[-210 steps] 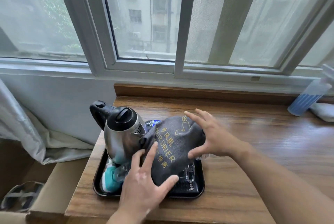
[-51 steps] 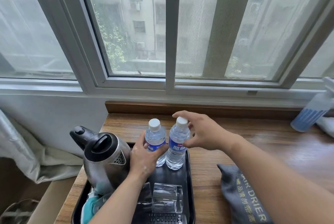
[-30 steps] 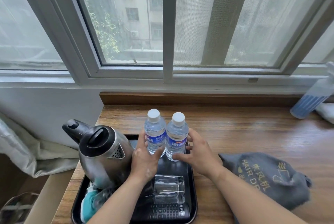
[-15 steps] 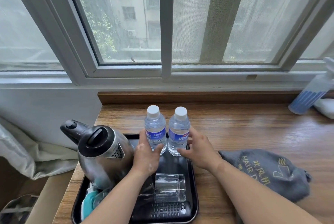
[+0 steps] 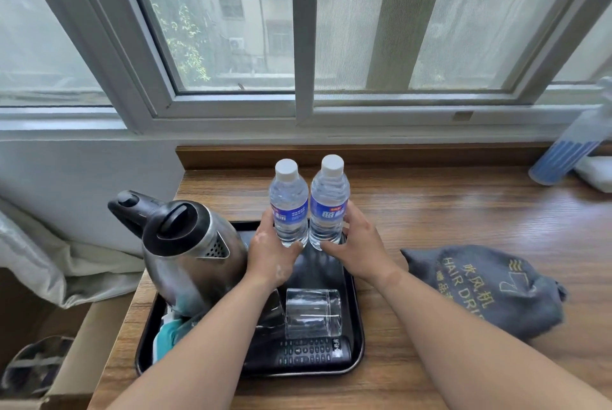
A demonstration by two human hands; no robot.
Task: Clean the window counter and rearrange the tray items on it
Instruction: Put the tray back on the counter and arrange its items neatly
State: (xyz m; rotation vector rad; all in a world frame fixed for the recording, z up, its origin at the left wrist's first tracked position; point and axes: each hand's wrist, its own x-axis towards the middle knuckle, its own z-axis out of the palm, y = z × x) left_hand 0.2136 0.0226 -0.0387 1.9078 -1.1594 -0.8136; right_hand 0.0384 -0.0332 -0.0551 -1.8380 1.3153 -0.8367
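Black tray (image 5: 318,272) sits lower centre on the wooden worktop (image 5: 463,211) — steel kettle (image 5: 195,257) at its left, glass (image 5: 313,312) and remote (image 5: 308,351) in front. Left bottle (image 5: 288,211) and right bottle (image 5: 329,207) stand upright, capped, side by side at its far end.

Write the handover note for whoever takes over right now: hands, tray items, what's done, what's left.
Left hand grips the left bottle; right hand grips the right bottle.
Both bottles stand upright, side by side, at the far end of the tray.
Kettle, glass and remote are on the tray; the hair drier bag lies on the counter to its right.
Done: bottles lined up.
Left, probably: release bottles, place the bag, wipe the counter.
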